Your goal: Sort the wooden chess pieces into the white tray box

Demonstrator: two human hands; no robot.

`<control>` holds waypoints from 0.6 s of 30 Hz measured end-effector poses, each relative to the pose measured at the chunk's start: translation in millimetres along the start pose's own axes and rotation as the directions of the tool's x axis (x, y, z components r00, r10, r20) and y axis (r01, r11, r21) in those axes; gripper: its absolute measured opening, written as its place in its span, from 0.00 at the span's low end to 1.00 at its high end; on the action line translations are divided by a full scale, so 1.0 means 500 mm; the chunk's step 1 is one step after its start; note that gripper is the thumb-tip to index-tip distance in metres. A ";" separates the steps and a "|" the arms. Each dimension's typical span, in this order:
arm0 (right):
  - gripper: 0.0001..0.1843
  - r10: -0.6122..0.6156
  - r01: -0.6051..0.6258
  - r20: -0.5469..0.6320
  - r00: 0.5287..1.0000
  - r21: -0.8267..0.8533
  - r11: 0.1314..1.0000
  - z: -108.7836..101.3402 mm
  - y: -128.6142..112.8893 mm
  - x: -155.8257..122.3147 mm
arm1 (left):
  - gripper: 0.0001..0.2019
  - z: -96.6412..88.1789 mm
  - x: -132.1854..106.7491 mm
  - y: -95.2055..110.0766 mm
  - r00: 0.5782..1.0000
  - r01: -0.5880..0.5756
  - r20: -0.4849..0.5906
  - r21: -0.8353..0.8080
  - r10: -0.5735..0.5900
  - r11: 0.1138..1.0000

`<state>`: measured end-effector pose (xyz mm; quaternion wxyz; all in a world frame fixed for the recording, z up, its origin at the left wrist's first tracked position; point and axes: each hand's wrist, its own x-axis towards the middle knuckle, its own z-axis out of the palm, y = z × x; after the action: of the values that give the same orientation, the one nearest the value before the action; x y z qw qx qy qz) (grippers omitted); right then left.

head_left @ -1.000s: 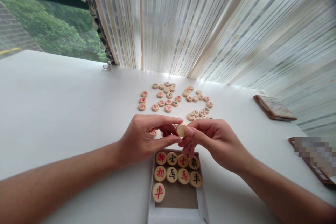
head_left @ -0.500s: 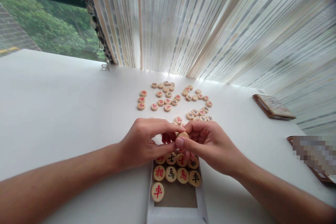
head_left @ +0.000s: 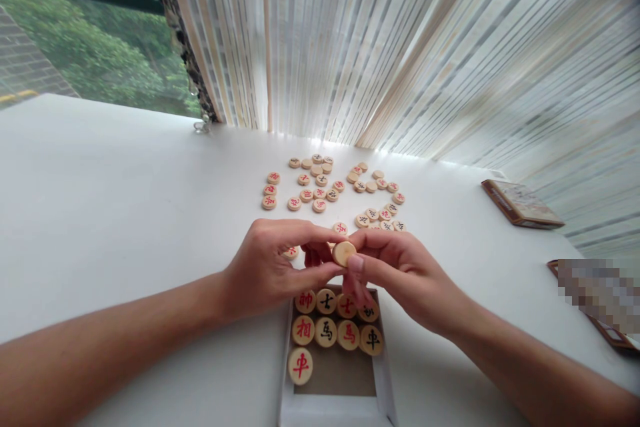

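Between my two hands is a round wooden Chinese chess piece (head_left: 345, 254), a plain blank face turned toward me. My left hand (head_left: 280, 263) pinches it from the left with thumb and forefinger. From the other side, the thumb and fingers of my right hand (head_left: 395, 273) grip the same piece. Just below stands a white box (head_left: 336, 413) holding rows of pieces with red and black characters. A red-marked piece (head_left: 301, 365) sits alone at the left of its nearest row, beside bare brown box floor. My hands partly cover the box's far end.
Many loose chess pieces (head_left: 319, 205) lie scattered across the white table (head_left: 125, 213) beyond my hands, some blank side up. At the right are a flat brown-edged box (head_left: 523, 203) and another partly blurred item (head_left: 595, 300). A striped curtain (head_left: 320, 47) hangs behind.
The piece in my hands has tilted so that its blank face shows more fully. My fingers have shifted slightly around it, and a red-marked piece by my left hand has come into view.
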<state>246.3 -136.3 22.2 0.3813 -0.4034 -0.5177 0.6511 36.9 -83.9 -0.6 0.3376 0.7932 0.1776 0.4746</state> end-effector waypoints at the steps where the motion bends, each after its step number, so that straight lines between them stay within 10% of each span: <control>1: 0.17 0.007 -0.007 -0.006 1.000 0.009 1.000 0.002 0.000 0.000 | 0.11 0.001 0.000 0.000 1.000 -0.004 0.000 0.003 0.004 1.000; 18: 0.15 -0.048 0.044 -0.052 0.997 -0.073 0.996 0.011 0.001 -0.002 | 0.09 0.002 -0.007 -0.003 0.992 -0.122 0.025 0.117 0.120 0.986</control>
<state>241.7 -139.2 22.7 0.3952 -0.4223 -0.5394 0.6120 36.2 -85.4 -4.2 0.2623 0.8253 0.1539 0.4758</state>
